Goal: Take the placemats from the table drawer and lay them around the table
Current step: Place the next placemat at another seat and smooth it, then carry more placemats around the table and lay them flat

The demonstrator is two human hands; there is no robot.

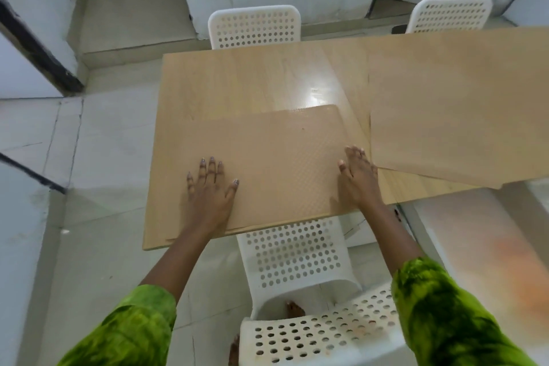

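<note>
The left hand [211,187] and right hand [358,178], fingers straight and flat, press the near placemat [276,154] on the counter [237,80]; a second placemat [460,104] lies just beside, rightward

Mottled green sleeves [439,306]; painted fingernails [211,159]
</note>
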